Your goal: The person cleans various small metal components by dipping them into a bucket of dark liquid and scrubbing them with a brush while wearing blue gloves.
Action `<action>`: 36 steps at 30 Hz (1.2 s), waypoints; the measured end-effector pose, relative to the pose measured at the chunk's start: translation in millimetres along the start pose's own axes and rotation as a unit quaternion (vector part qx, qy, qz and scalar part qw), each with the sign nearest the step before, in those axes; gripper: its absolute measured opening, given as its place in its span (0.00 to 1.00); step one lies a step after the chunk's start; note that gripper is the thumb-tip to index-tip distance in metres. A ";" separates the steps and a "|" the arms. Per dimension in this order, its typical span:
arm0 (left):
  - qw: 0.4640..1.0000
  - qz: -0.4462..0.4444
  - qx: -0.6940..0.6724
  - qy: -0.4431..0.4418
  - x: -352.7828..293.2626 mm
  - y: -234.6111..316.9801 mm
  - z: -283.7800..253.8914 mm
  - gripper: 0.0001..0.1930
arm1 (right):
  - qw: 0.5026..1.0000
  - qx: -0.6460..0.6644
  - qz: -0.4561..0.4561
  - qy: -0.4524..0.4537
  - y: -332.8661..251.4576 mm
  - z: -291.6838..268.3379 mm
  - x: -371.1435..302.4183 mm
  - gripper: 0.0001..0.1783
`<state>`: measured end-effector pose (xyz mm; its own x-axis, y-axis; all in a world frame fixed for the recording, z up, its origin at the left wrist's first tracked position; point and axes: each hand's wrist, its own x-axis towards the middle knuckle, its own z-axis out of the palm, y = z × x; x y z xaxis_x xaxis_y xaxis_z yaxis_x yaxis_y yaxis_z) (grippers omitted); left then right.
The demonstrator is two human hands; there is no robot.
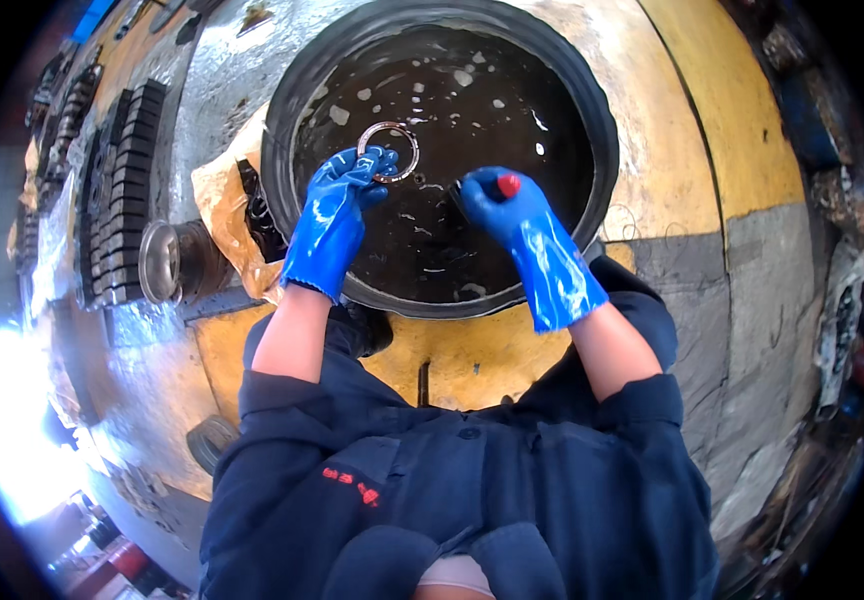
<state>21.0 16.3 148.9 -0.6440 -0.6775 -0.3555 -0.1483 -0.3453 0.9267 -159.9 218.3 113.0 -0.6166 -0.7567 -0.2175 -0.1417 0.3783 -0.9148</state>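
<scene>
A thin metal ring [388, 150] is held up over a round black tub [282, 130] of dark liquid, pinched at its lower left edge by the left hand [337, 205], which wears a wet blue rubber glove and is closed on the ring with its fingertips. Just to the right and a little lower, the right hand [517, 215], gloved in the same blue, is clenched around a tool with a red handle end [508, 185]; the working end of the tool is mostly hidden by the glove, so its kind cannot be told. Both hands hang above the dark liquid [452, 110], whose surface carries pale floating flecks and reflections. The tub sits on a worn floor [692, 120] painted in yellow and grey patches. Left of the tub lies a crumpled sheet of tan wrapping [220, 205] with dark parts on it, and beside that a shiny round metal part [162, 262]. Farther left stand rows of dark rectangular blocks [130, 190]. The person's dark blue work sleeves [312, 400] come in from the lower edge.
</scene>
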 end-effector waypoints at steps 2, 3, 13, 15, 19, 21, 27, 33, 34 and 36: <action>1.000 0.012 -0.006 -0.001 -4.0 1.2 0.9 0.15 | 0.988 -0.103 -0.095 0.061 16.6 9.4 -24.0 0.10; 1.000 0.023 -0.008 0.000 -5.4 4.4 -0.7 0.14 | 0.973 -0.151 -0.148 0.091 15.2 11.1 -36.2 0.09; 0.997 0.042 -0.049 -0.038 -8.0 3.5 -14.1 0.15 | 0.935 -0.294 -0.198 0.014 8.0 22.4 -87.7 0.10; 0.996 0.037 -0.078 -0.032 -11.8 1.3 -19.5 0.15 | 0.936 -0.293 -0.194 0.025 5.6 25.4 -88.2 0.10; 0.965 0.185 0.170 -0.071 -31.2 22.1 -4.5 0.16 | 0.934 -0.303 -0.185 0.045 14.7 24.5 -87.7 0.11; 0.890 0.260 0.368 0.072 -13.5 0.7 -17.7 0.17 | 0.923 -0.351 -0.148 0.060 13.8 31.7 -88.1 0.12; 0.970 0.147 0.119 0.151 -46.2 54.1 -84.7 0.17 | 0.919 -0.381 -0.102 0.022 27.7 22.2 -83.1 0.13; 0.959 0.113 0.133 0.222 -50.1 50.0 -210.0 0.14 | 0.927 -0.366 -0.077 0.028 13.0 26.0 -87.3 0.13; 0.934 0.117 0.230 0.247 -47.8 39.3 -244.0 0.15 | 0.926 -0.370 -0.071 0.020 5.6 30.4 -86.6 0.13; 0.945 0.083 0.142 0.283 -38.6 20.2 -269.5 0.10 | 0.926 -0.373 -0.052 0.007 3.0 30.1 -85.6 0.13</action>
<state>245.2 -139.5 148.5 -0.1844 -0.9735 -0.1355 -0.3274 -0.0692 0.9423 -84.3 268.1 118.6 -0.5786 -0.8049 -0.1320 -0.6933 0.5706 -0.4402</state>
